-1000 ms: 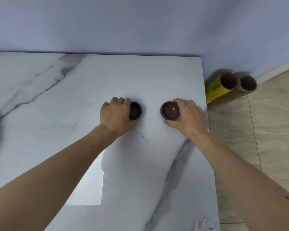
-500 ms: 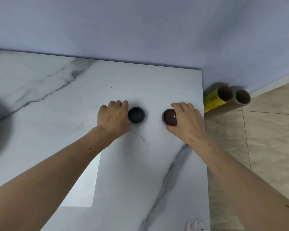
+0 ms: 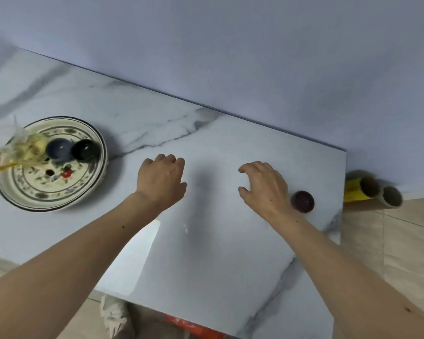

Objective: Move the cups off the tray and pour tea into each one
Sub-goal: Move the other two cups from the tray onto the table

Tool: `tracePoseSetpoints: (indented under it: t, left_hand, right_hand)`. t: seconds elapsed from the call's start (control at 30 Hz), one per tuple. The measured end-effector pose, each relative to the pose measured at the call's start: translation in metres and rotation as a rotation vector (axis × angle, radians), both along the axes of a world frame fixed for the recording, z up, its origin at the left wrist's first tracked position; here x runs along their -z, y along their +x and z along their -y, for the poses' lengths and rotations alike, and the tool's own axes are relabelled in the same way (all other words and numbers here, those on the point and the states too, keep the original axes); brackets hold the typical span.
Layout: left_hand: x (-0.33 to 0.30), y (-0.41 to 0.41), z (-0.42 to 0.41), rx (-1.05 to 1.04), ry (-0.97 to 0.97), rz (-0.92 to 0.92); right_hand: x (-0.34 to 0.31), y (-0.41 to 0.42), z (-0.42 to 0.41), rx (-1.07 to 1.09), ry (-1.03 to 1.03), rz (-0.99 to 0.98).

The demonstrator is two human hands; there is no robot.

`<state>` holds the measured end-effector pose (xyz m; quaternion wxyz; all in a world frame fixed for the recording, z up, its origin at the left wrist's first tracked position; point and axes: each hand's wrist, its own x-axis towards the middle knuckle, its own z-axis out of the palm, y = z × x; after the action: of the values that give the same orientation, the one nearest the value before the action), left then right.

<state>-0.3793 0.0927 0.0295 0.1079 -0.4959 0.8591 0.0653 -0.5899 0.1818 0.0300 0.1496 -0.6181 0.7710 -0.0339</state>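
A patterned round tray [image 3: 52, 192] sits at the table's left. On it stand a glass teapot [image 3: 27, 148] with a yellow handle, a blue cup [image 3: 59, 148] and a black cup [image 3: 85, 149]. A maroon cup [image 3: 302, 201] stands on the marble table near its right edge. My right hand [image 3: 264, 187] hovers just left of that cup, fingers spread, holding nothing. My left hand [image 3: 160, 182] hangs over the table between tray and maroon cup, fingers loosely curled and empty. The dark cup seen earlier is not visible; my right hand covers the spot beside the maroon cup.
The marble table [image 3: 206, 253] meets a plain wall at the back. Two cardboard tubes, one with a yellow label [image 3: 357, 189] and one bare [image 3: 391, 196], lie on the tiled floor beyond the right edge. A white shoe [image 3: 113, 316] shows below the near edge.
Both hands have let go of their cups and shifted left. The view has swung left, which brings the tray with the teapot and two cups into sight.
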Motion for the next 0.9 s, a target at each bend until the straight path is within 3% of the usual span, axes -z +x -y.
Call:
tracePoseSetpoints:
  t: [0.37,0.57,0.9]
  left_hand:
    - [-0.039,0.185,0.067,-0.003,-0.033,-0.013]
    - [-0.026,0.263,0.098,-0.103,0.015,-0.001]
    - [0.018,0.31,0.107,-0.236,0.046,-0.114]
  right_hand:
    - [-0.022,0.177,0.079,0.039,-0.015,0.042]
    - [-0.014,0.251,0.123,-0.016,-0.007,0.071]
    - [0.016,0.3,0.163,-0.106,0.029,0.07]
